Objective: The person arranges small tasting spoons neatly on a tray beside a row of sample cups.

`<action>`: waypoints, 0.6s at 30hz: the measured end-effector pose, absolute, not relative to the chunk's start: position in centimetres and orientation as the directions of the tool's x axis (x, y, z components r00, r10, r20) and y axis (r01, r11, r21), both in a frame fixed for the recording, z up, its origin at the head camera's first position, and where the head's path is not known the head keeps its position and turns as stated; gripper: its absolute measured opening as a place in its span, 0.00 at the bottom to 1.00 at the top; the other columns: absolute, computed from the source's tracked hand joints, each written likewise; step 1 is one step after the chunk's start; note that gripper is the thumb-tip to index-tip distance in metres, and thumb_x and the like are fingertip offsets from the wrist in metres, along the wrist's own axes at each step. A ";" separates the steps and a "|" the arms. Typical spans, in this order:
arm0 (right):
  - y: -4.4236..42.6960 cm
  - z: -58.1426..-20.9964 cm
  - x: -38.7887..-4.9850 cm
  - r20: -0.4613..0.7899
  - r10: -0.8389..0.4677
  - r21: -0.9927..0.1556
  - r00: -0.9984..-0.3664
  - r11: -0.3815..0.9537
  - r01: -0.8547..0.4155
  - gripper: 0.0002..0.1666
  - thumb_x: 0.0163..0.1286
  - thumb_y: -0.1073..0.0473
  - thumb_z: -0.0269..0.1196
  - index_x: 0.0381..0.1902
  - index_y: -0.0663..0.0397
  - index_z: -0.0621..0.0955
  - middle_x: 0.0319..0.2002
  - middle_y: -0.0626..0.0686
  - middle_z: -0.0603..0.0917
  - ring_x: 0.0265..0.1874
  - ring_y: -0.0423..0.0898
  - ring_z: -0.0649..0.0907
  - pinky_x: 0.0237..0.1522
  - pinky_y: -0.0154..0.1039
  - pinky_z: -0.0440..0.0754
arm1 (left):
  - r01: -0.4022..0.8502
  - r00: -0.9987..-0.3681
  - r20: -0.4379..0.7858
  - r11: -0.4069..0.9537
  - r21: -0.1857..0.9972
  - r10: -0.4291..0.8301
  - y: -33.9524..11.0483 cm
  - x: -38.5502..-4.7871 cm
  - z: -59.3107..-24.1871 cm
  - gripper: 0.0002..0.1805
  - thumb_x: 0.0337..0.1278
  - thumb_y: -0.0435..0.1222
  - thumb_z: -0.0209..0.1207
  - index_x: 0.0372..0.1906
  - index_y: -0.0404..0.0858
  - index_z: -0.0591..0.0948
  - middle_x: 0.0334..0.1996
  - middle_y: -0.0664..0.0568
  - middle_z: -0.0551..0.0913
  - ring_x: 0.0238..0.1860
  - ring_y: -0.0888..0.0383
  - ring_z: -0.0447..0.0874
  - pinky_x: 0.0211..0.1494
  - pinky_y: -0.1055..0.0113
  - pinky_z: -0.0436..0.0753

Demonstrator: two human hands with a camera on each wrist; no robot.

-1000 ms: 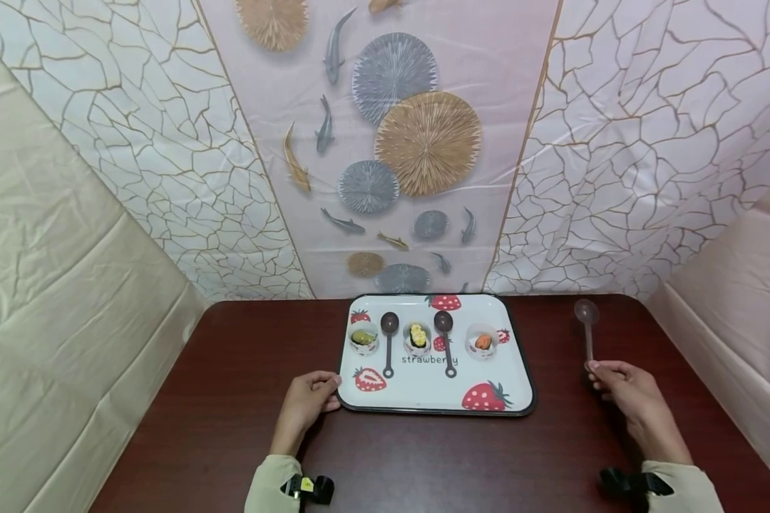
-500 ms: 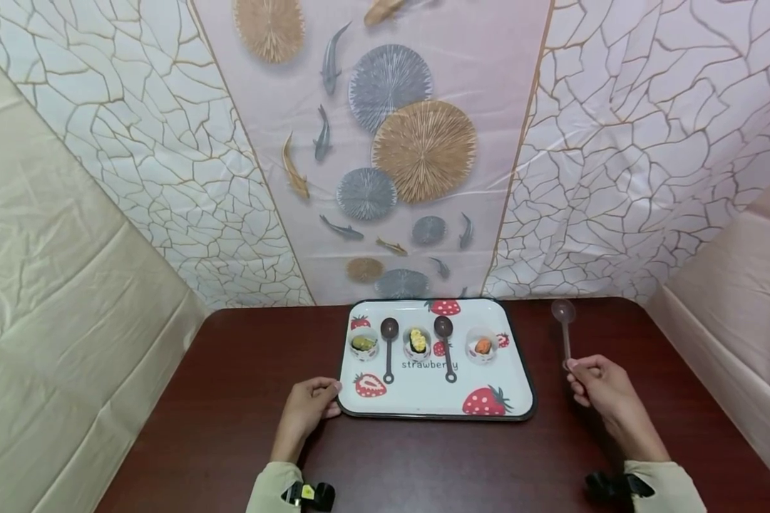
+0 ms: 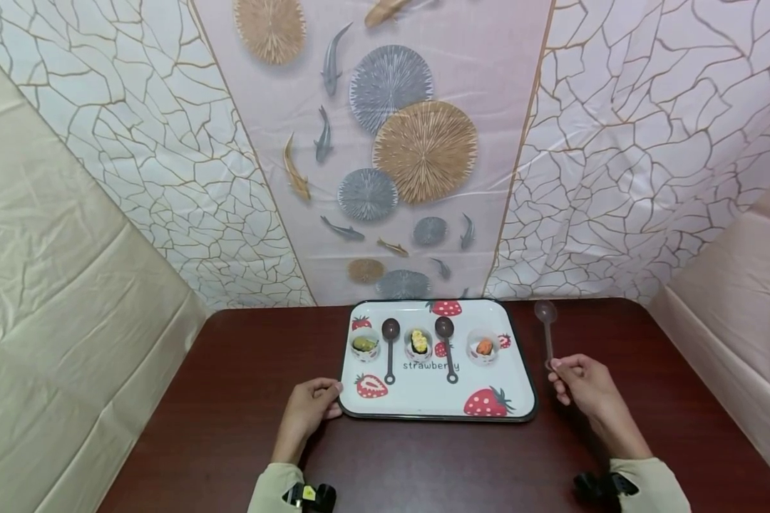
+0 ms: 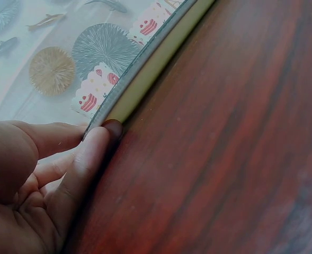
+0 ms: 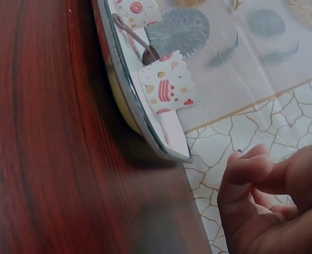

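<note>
A white strawberry-print tray [image 3: 417,396] with a dark rim lies on the table. My left hand [image 3: 306,410] pinches its left edge, near the front corner; the left wrist view shows thumb and finger at the rim. To the right of the tray, my right hand [image 3: 587,390] pinches the handle end of a translucent brownish spoon [image 3: 545,312], bowl pointing away from me. In the right wrist view, only a tiny dark tip shows at the fingertips. Two dark brown spoons, one left [image 3: 391,329] and one right [image 3: 445,327], lie on the tray between three small cups.
The cups hold small food-like pieces: green in the left cup [image 3: 364,345], yellow in the middle cup [image 3: 418,344], orange in the right cup [image 3: 483,346]. A dark red-brown table [image 3: 250,349] lies beneath. Patterned cloth [image 3: 423,149] rises behind its far edge.
My right hand has moved left with the translucent spoon, from the table's right side to close beside the tray. My left hand keeps its place at the tray's edge. The head view has tilted slightly.
</note>
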State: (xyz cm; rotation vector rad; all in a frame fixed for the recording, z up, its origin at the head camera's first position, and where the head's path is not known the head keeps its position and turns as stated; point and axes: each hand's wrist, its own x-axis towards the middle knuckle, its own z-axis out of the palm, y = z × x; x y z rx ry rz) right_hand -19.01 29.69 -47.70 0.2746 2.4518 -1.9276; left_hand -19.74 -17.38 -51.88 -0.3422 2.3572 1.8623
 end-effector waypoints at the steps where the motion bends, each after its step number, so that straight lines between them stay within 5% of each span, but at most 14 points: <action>1: 29.6 -47.7 -19.0 -0.116 0.129 -0.963 -0.985 0.230 0.143 0.10 0.86 0.65 0.51 0.50 0.71 0.71 0.28 0.48 0.84 0.21 0.37 0.77 0.21 0.33 0.80 | -0.246 -0.968 -0.229 0.218 0.944 -0.102 -17.4 -19.7 -51.8 0.16 0.75 0.36 0.63 0.56 0.27 0.85 0.31 0.46 0.86 0.28 0.60 0.86 0.35 0.67 0.92; 18: 27.7 -47.3 -19.6 -0.132 0.119 -0.951 -0.984 0.263 0.159 0.12 0.86 0.67 0.50 0.53 0.76 0.71 0.28 0.50 0.84 0.20 0.38 0.77 0.19 0.32 0.79 | -0.229 -0.972 -0.213 0.207 0.951 -0.098 -17.4 -19.6 -51.8 0.16 0.75 0.36 0.63 0.55 0.27 0.85 0.30 0.47 0.86 0.27 0.60 0.85 0.34 0.67 0.92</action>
